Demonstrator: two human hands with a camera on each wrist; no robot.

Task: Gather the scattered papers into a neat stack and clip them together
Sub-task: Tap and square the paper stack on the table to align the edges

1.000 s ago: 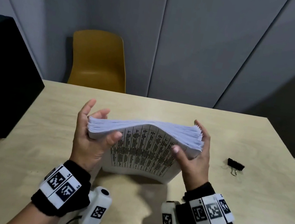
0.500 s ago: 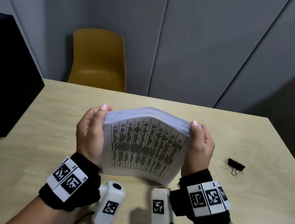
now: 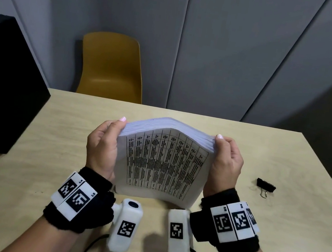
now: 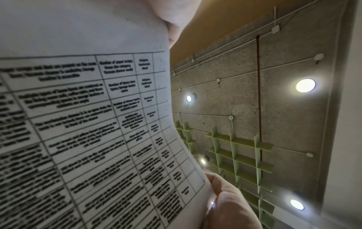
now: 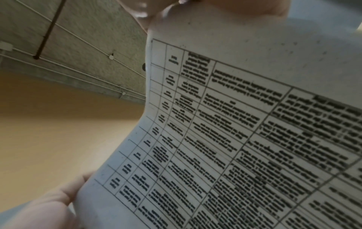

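Note:
A thick stack of papers (image 3: 162, 163) stands on its lower edge on the wooden table (image 3: 53, 131), its printed table facing me and its top bowed into an arch. My left hand (image 3: 102, 146) grips the stack's left side, and my right hand (image 3: 225, 164) grips its right side, fingertips curled over the top corners. Both wrist views are filled by the stack's printed sheet (image 4: 82, 124) (image 5: 245, 139), with a thumb at the sheet's edge in each. A black binder clip (image 3: 266, 186) lies on the table to the right of my right hand, apart from the papers.
A black box (image 3: 2, 85) sits on the table's left edge. A yellow chair (image 3: 111, 67) stands behind the table against grey wall panels. The table's right edge runs close behind the clip.
The stack was held loosely with fanned edges; both hands have closed in on its sides and squared it, standing it more upright with its top arched.

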